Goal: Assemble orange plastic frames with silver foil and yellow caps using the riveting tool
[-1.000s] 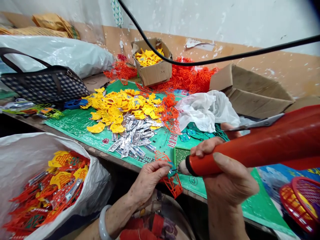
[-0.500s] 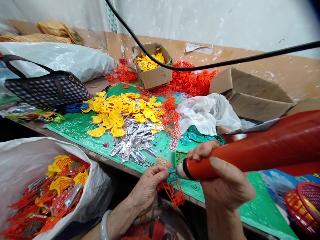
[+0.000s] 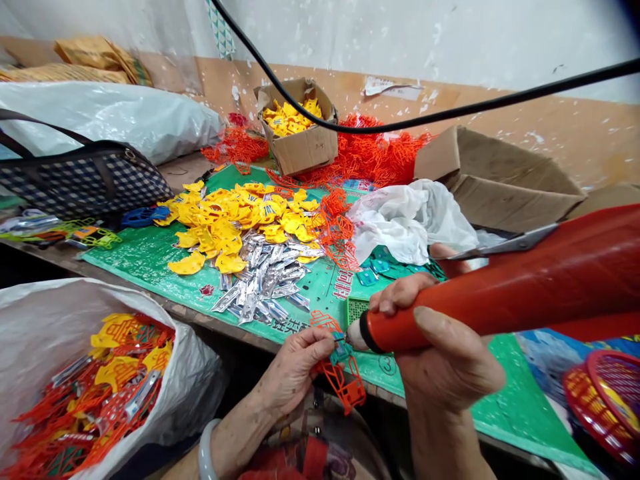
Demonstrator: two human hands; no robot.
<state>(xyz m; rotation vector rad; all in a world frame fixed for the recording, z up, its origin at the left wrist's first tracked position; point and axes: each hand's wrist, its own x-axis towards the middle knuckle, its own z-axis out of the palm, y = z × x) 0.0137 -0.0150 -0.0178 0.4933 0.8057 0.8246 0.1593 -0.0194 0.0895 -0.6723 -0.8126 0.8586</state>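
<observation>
My right hand (image 3: 440, 353) is wrapped round a red electric screwdriver (image 3: 500, 293). A pair of scissors (image 3: 505, 243) lies along the top of the screwdriver, its blades by the same hand's fingers. The screwdriver's pale nose meets a small teal plastic piece (image 3: 341, 350) on an orange openwork plastic frame (image 3: 345, 387). My left hand (image 3: 295, 363) pinches this frame at the teal piece, just above the table's front edge. Any screw at the tip is too small to make out. Behind my hands stands a green plastic basket (image 3: 356, 308), partly hidden by the screwdriver.
Yellow plastic pieces (image 3: 225, 220) and silver strips (image 3: 265, 273) are heaped on the green table cover (image 3: 145, 260). A white bag (image 3: 190, 353) of mixed parts stands at the left. Cardboard boxes (image 3: 300, 150) sit behind, and a black cable (image 3: 400, 125) hangs across.
The whole view has shifted slightly, so things appear a little further left. Both hands keep their grips, and the screwdriver's nose stays at the teal piece.
</observation>
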